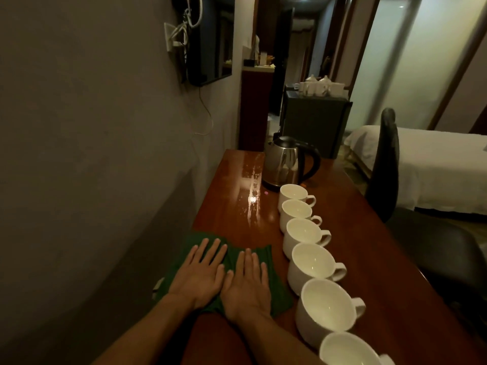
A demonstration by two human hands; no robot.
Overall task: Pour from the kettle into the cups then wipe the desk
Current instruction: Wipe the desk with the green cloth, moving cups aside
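**Both palms flat on the green cloth, cups lined up beside it**

The green cloth lies on the near left part of the wooden desk, by the wall; the left hand and right hand rest on it side by side, fingers straight and spread, palms down, gripping nothing; much of the cloth is covered by them. From two o'clock to five o'clock of the cloth runs a row of six white cups, handles turned to three o'clock, each just beside the next; the nearest is cut off by the bottom edge. At one o'clock, at the far end of the row, stands the steel kettle with its black handle, upright, the first cup hiding part of its base. At twelve o'clock of the cloth a wet sheen glints on the desk. A black chair stands at three o'clock of the kettle, a white bed beyond it; a dark cabinet behind the kettle carries a white tea set. The light is dim; whether the cups hold liquid cannot be told.
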